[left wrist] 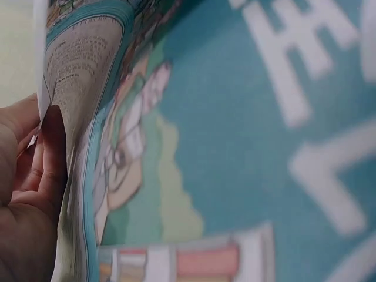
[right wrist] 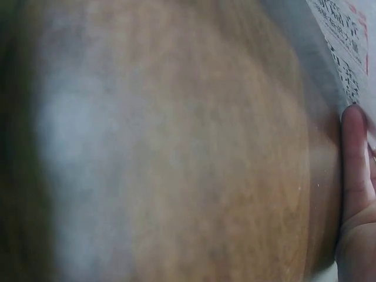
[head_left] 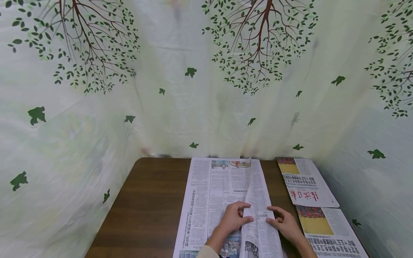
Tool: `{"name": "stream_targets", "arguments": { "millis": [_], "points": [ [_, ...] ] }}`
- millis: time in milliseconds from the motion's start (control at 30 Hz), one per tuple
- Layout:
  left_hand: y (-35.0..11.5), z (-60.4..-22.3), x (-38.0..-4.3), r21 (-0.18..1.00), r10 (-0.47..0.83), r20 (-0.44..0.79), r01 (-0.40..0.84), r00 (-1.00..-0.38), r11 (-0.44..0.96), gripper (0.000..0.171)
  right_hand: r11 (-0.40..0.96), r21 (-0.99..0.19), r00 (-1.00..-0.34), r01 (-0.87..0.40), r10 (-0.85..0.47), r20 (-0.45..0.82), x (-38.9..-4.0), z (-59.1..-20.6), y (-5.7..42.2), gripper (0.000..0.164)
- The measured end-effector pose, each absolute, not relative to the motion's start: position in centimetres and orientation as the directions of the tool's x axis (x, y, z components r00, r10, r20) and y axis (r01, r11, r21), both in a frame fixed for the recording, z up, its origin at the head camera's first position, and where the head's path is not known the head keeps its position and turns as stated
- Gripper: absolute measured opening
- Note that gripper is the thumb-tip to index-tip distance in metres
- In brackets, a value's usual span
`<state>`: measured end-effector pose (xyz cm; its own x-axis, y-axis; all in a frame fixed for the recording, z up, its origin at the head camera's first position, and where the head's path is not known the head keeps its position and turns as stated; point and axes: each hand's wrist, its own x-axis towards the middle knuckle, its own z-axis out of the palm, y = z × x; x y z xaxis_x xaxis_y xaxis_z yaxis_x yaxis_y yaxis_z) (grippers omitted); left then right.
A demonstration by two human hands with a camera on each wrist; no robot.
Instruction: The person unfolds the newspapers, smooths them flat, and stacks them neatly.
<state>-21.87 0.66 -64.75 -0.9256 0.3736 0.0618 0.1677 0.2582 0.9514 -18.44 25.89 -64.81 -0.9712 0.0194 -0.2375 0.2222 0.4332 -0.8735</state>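
Lying beside the right hand (head_left: 287,225), grip unclear, two newspapers (head_left: 309,183) neighbour the sheet (head_left: 226,190) the left hand (head_left: 233,217) pinches.

A newspaper (head_left: 222,190) lies on the table (head_left: 145,208). Right of it lies a second paper (head_left: 329,231), with a third paper (head_left: 308,182) behind.

Newspaper (head_left: 227,186), one, lying lengthwise on a brown wooden table (head_left: 155,200), far end at the table's back edge. Pale sheet, black columns of print, small coloured drawings at the far end, teal panel with large white characters nearer me. Along its right side, a narrow printed strip overlaps the page, inner edge raised, wavy.
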Motion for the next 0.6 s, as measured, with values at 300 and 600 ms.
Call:
{"name": "stream_targets", "arguments": {
  "millis": [300,600],
  "points": [
    [-1.1,-64.5,-22.0,0.947,0.377,0.080,0.189,-0.923,0.261,0.057,0.423,-0.879,-0.972,0.222,0.022,-0.235,-18.3,-64.9,25.8,0.060],
    [-2.8,-64.3,-21.8,0.948,0.368,0.094,0.196,-0.925,0.251,0.060,0.437,-0.870,-0.972,0.226,0.043,-0.231,-18.4,-65.0,25.8,0.058]
  ]
}}
